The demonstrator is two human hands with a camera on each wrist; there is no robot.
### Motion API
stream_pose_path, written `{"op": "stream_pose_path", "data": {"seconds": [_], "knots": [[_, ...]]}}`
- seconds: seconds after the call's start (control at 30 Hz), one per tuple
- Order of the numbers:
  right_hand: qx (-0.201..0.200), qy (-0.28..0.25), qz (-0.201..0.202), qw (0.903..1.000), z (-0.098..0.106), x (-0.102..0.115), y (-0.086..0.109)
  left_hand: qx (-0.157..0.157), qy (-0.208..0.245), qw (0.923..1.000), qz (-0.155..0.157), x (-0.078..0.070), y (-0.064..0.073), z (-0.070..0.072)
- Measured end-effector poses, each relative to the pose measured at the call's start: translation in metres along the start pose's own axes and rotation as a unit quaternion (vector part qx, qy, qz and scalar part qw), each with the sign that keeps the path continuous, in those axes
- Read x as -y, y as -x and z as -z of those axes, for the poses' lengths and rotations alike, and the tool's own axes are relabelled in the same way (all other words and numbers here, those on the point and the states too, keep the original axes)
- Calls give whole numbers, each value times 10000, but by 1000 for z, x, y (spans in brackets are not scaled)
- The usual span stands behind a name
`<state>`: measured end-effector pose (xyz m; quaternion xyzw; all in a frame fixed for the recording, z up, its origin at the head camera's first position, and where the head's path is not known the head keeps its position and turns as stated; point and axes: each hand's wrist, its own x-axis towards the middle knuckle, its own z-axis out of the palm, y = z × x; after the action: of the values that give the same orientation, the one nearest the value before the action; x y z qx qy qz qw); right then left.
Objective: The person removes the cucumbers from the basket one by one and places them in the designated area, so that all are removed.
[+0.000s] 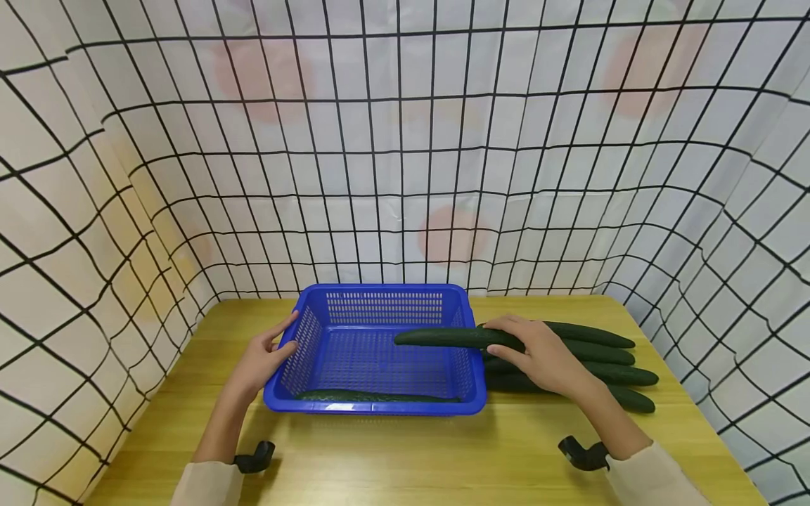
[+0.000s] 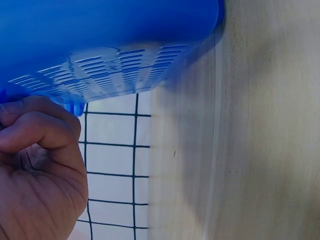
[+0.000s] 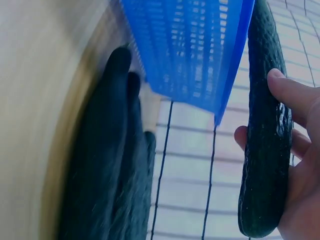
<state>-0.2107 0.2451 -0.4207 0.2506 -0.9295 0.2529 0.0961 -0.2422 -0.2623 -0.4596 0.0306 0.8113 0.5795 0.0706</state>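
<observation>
My right hand grips a dark green cucumber near one end. The cucumber's other end reaches over the right rim of a blue plastic basket. In the right wrist view, thumb and fingers wrap round this cucumber, raised beside the basket wall. My left hand holds the basket's left rim, its fingers curled there in the left wrist view. Inside the basket, another cucumber lies along the near wall, partly hidden by the rim.
Several cucumbers lie side by side right of the basket, partly hidden by my right hand and forearm. All stand on a yellow wooden table. A white backing with black grid netting rises behind and at both sides.
</observation>
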Motion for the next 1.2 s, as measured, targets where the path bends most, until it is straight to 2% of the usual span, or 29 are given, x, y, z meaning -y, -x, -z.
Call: {"op": "stream_pose_path", "data": {"seconds": [0.13, 0.6, 1.07, 1.2], "knots": [[7, -113, -285, 9995, 8, -10, 17, -19, -22, 10000, 1, 0, 1, 2], [-250, -17, -644, 9976, 28, -52, 76, -14, -116, 9999, -39, 0, 1, 0], [-477, 217, -845, 9950, 40, -75, 104, -20, -27, 10000, 31, -1, 1, 1], [-383, 329, -878, 9949, 41, -79, 112, -20, -8, 10000, 10, -1, 1, 1]]}}
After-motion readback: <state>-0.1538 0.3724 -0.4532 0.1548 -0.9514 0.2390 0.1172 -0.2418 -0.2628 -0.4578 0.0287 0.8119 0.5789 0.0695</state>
